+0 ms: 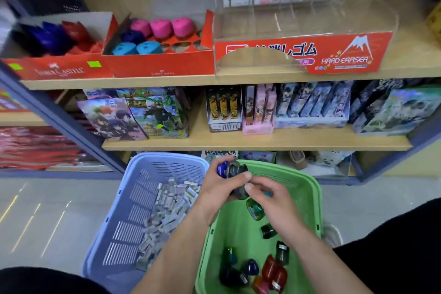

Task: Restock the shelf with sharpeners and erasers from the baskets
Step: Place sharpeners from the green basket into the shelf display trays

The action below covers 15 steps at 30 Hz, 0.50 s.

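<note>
Head view: left hand point(219, 188) grips several sharpeners point(235, 170); right hand point(272, 198) at its 3 o'clock, grip unclear. Probably light, hard, slippery plastic: pinch across flat sides.

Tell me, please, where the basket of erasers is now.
In the head view, the blue basket sits on the floor, lower left, just left of the green basket of sharpeners.

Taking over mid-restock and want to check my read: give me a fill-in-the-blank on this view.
The eraser basket is ___.
The sharpener basket is ___.
The blue held sharpener sits in the ___ hand.
In the red tray, the back-row sharpeners are ___.
Missing: blue; green; left; pink.
</note>
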Available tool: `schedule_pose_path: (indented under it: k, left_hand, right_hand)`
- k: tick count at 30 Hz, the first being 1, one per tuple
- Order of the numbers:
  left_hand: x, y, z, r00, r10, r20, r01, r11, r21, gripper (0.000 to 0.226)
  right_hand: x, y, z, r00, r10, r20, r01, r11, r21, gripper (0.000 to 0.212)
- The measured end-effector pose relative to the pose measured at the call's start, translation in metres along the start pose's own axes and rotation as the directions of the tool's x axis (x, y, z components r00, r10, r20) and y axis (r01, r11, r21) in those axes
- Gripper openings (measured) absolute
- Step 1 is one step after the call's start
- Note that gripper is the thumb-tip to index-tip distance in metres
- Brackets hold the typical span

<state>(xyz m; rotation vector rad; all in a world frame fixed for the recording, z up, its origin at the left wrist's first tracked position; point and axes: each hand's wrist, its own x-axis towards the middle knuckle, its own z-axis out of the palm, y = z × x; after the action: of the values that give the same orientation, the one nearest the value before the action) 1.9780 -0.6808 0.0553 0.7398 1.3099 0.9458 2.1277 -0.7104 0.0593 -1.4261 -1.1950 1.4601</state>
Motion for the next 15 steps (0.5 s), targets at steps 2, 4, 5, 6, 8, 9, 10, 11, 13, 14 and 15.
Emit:
schedule_pose_path:
  k: [2, 4, 5, 6, 8, 9, 10, 11, 13, 14, 15]
  left_hand:
    - [-0.004, 0.006, -0.005, 1.0, 0.011, 0.005, -0.011, 1.0, -0.013, 0.066]
    - [-0.008, 0.011, -0.011, 1.0, 0.023, 0.002, -0.023, 1.0, -0.016, 0.063]
    - [-0.01, 0.015, -0.015, 1.0, 0.027, -0.007, -0.027, 1.0, -0.012, 0.058]
    - [-0.012, 0.018, -0.019, 0.999, 0.031, -0.02, -0.031, 1.0, -0.005, 0.054]
    - [-0.014, 0.028, -0.029, 0.998, 0.038, -0.045, -0.038, 0.999, 0.006, 0.046]
    - [-0.015, 0.033, -0.033, 0.998, 0.042, -0.052, -0.042, 0.999, 0.011, 0.044]
    - [-0.016, 0.038, -0.038, 0.997, 0.049, -0.057, -0.049, 0.999, 0.016, 0.044]
    - [-0.017, 0.044, -0.042, 0.997, 0.058, -0.06, -0.057, 0.998, 0.022, 0.044]
    - [-0.021, 0.054, -0.049, 0.995, 0.08, -0.063, -0.079, 0.996, 0.03, 0.042]
    - [-0.023, 0.059, -0.053, 0.994, 0.096, -0.061, -0.094, 0.995, 0.025, 0.04]
    - [-0.025, 0.063, -0.057, 0.992, 0.111, -0.058, -0.11, 0.994, 0.015, 0.039]
  right_hand:
    - [-0.001, -0.007, 0.003, 1.0, -0.021, 0.022, 0.022, 1.0, -0.018, 0.016]
    - [0.0, -0.012, 0.004, 0.998, -0.033, 0.05, 0.035, 0.998, -0.052, 0.016]
    - [0.001, -0.015, 0.004, 0.997, -0.037, 0.065, 0.041, 0.996, -0.073, 0.015]
    - [0.003, -0.019, 0.004, 0.997, -0.035, 0.072, 0.042, 0.995, -0.09, 0.014]
    - [0.008, -0.024, 0.001, 0.996, -0.017, 0.083, 0.025, 0.995, -0.101, 0.018]
    - [0.01, -0.028, -0.001, 0.995, 0.001, 0.096, 0.008, 0.995, -0.096, 0.023]
    - [0.012, -0.032, -0.002, 0.993, 0.018, 0.119, -0.011, 0.998, -0.063, 0.027]
    - [0.015, -0.035, -0.004, 0.988, 0.028, 0.15, -0.026, 1.0, -0.016, 0.028]
    - [0.019, -0.043, -0.004, 0.976, 0.018, 0.215, -0.034, 0.997, 0.072, 0.028]
    - [0.021, -0.048, -0.003, 0.972, 0.0, 0.237, -0.021, 0.996, 0.083, 0.027]
    - [0.023, -0.052, -0.002, 0.968, -0.024, 0.251, 0.007, 0.998, 0.066, 0.026]
